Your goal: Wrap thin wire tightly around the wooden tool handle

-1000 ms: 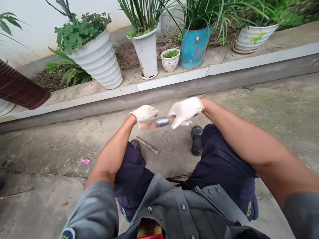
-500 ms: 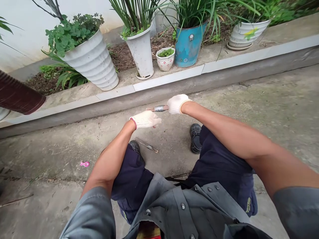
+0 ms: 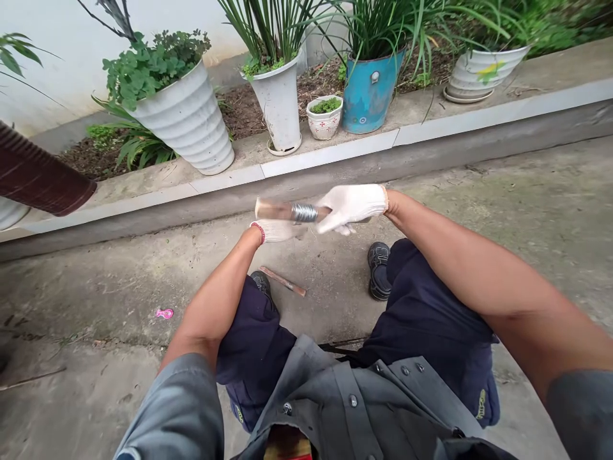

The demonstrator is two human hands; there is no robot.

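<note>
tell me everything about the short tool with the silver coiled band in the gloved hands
The short tool is held roughly level, motion-blurred. Its left part is a pale, flat, metal-looking piece; a silver coiled band wraps its middle. The right hand, in a white knit glove, grips and hides its right end. The gloved left hand sits just under the flat part; contact is unclear.

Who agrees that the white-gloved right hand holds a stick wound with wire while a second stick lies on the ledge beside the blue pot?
Not quite. In the head view the second stick lies on the ground between the person's shoes, not on the ledge beside the blue pot. The white-gloved right hand does hold a stick wound with wire.
</note>
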